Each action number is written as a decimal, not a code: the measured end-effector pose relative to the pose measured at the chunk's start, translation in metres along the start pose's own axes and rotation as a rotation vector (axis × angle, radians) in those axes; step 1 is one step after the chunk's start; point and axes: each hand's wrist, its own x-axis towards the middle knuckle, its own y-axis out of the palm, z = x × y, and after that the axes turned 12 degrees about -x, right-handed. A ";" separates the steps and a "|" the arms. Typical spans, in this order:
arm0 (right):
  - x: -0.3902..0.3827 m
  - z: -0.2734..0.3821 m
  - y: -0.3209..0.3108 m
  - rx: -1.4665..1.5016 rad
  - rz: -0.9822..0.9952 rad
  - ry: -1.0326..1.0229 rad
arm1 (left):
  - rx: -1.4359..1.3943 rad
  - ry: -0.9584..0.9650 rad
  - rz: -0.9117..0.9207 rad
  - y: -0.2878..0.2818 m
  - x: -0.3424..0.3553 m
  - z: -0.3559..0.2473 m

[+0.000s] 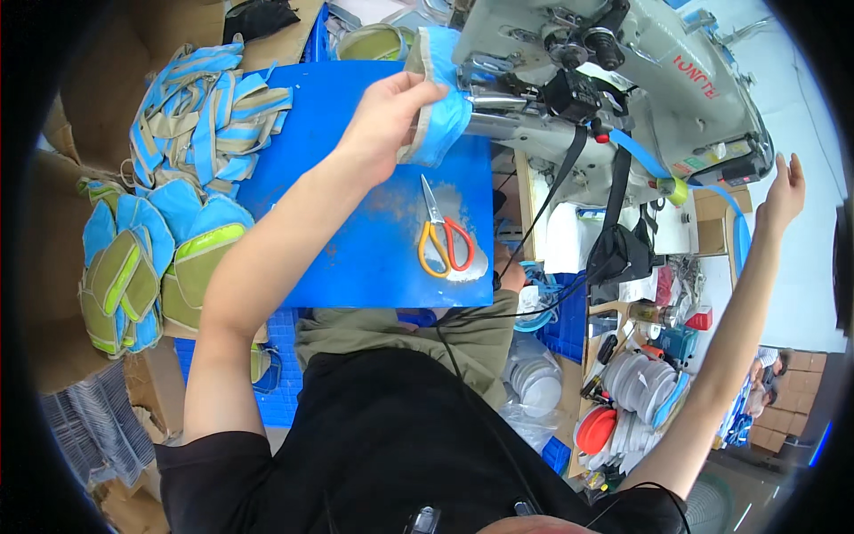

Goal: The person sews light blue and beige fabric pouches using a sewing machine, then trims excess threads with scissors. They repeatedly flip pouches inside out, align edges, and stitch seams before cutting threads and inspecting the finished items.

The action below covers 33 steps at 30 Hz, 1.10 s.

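My left hand [391, 120] pinches the edge of a light blue fabric piece [445, 125] with a beige border. The piece sits against the metal arm of a sewing machine [507, 102], partly hidden by my fingers. Out to the far right, my right hand [783, 196] is raised beside the machine's end, its fingers stretched upward with nothing visible in them. A light blue tape [642, 156] runs from the machine through a yellow-green guide [673, 190] and bends down between machine and right arm. Scissors [434, 233] with orange and red handles lie on the blue tabletop [320, 258].
At the left lie a heap of blue-and-beige strips [200, 120] and stacked blue and olive fabric pieces [124, 276] in a cardboard box. Black straps and a black pouch [620, 254] hang below the machine. White and red rolls [596, 430] stand lower right.
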 end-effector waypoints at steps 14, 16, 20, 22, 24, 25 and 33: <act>-0.015 -0.059 0.028 0.337 0.063 0.680 | -0.128 0.130 -0.002 -0.038 -0.036 0.036; -0.062 -0.035 0.020 0.241 -0.049 0.590 | -0.132 0.086 -0.106 -0.059 -0.057 0.036; -0.290 0.105 0.042 0.025 0.062 0.159 | -0.139 0.113 -0.236 -0.111 -0.097 0.029; -0.390 0.151 0.031 0.056 0.520 -0.047 | -0.172 0.028 -0.189 -0.106 -0.099 0.032; -0.460 0.177 0.048 0.203 0.877 -0.071 | -0.214 -0.016 -0.213 -0.095 -0.102 0.027; -0.479 0.184 0.056 0.161 0.961 -0.079 | -0.239 -0.034 -0.237 -0.091 -0.105 0.022; -0.505 0.156 0.082 0.028 1.271 0.039 | -0.635 -0.338 -0.061 -0.124 -0.115 0.019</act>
